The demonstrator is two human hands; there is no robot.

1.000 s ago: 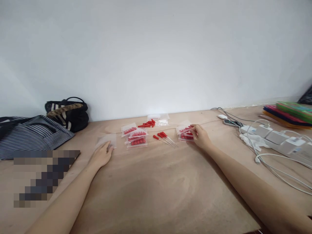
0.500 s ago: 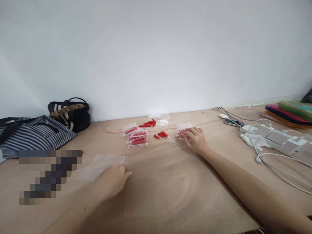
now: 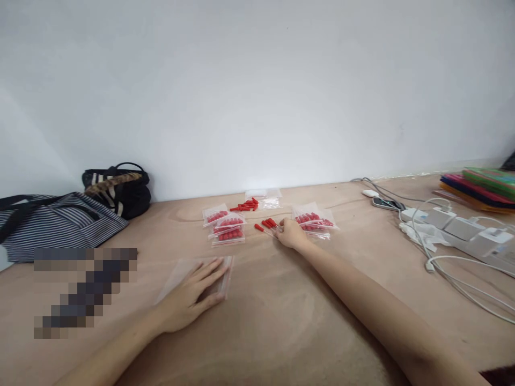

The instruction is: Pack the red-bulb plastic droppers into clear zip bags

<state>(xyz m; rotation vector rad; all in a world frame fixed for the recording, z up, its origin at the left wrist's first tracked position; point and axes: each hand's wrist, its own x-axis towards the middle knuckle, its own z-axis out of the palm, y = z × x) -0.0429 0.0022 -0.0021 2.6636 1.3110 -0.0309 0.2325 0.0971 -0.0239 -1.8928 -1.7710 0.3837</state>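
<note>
My left hand (image 3: 197,295) lies flat, fingers spread, over a clear zip bag (image 3: 171,281) on the table. Farther forward, my right hand (image 3: 290,234) has its fingers curled in around the glass tubes of several red-bulbed droppers (image 3: 269,223); its fingertips are partly hidden. A single red-bulbed dropper (image 3: 259,228) lies just left of that group. Beside my right hand is a pile of small zip bags with red bulbs inside (image 3: 316,219). Another pile of filled zip bags (image 3: 228,230) sits to the left of the droppers.
Loose red bulbs (image 3: 246,205) and a bag of glass tubes (image 3: 269,202) lie near the wall. At left are a striped bag (image 3: 80,220), a black bag (image 3: 134,193) and a pixelated patch. White chargers (image 3: 462,226) with cables and coloured folders (image 3: 478,187) occupy the right.
My right hand has moved left from the filled bags to the droppers. My left hand has shifted right with the clear zip bag and now presses flat on it, fingers spread.
</note>
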